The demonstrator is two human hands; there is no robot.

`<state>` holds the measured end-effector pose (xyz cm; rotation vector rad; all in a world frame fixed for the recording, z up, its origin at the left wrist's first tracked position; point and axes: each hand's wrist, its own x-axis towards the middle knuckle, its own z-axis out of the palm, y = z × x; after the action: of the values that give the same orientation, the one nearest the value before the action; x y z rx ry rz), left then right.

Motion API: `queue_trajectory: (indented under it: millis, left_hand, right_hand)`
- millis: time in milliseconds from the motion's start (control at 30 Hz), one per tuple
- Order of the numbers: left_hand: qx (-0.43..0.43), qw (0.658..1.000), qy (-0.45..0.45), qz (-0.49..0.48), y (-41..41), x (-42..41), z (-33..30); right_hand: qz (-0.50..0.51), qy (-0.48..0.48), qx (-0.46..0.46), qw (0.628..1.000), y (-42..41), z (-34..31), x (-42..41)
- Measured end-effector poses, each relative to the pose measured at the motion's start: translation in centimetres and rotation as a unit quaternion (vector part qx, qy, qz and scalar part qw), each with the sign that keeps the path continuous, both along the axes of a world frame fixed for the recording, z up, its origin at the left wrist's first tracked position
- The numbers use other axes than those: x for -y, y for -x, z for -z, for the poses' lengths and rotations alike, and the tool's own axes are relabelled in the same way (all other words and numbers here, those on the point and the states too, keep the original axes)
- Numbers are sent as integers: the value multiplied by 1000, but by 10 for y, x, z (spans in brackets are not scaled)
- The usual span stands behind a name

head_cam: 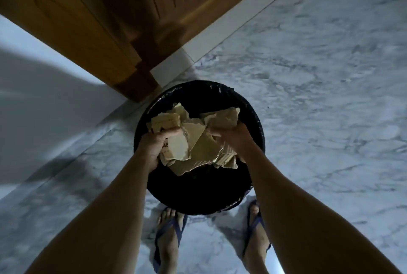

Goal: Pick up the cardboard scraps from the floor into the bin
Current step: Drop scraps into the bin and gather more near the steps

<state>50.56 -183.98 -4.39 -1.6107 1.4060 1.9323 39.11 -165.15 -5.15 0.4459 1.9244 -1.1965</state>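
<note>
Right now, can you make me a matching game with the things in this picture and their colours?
Things:
1. bin
2. cardboard scraps
3. flip-flops
4. door

Colours:
A. blue
B. warm brown wood
C. black
D. pale tan

Pairs: 1-C, 2-D, 3-A, 4-B. Both hands, left hand and right hand, hold the scraps over the bin.

place: home, indoors | floor [308, 97]: grey-veined marble | far left: wooden door [99, 9], white skirting [231, 27] beside it | near: bare feet in blue flip-flops [167, 238] | middle: lined bin [253, 115]
</note>
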Motion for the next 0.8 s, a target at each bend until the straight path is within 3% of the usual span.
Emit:
queue_trajectory:
  millis: [100,267,400,500,633,700,800]
  left_hand:
    - [32,998,22,51,7,-3,10]
    - [94,965,15,246,13,-6,9]
    - [133,937,4,323,9,-10,-4]
    - [166,931,33,324,7,-16,-15]
    - [180,913,140,339,2,-24,-41]
    - [149,881,225,389,3,-30,-62]
    - [88,833,277,471,8,-53,-99]
  right_hand:
    - [-33,-13,55,998,2,-2,2]
    - [-40,-42,69,996,2,-8,-4]
    - [-56,-45,75,995,-3,-15,-6]
    - [-82,-52,58,994,-14,-20,-8]
    - [-70,-62,10,996,-32,-24,-20]
    - [-59,-55,4,997,-41,-54,-25]
    - [-9,-38,-4,999,-56,-101,-45]
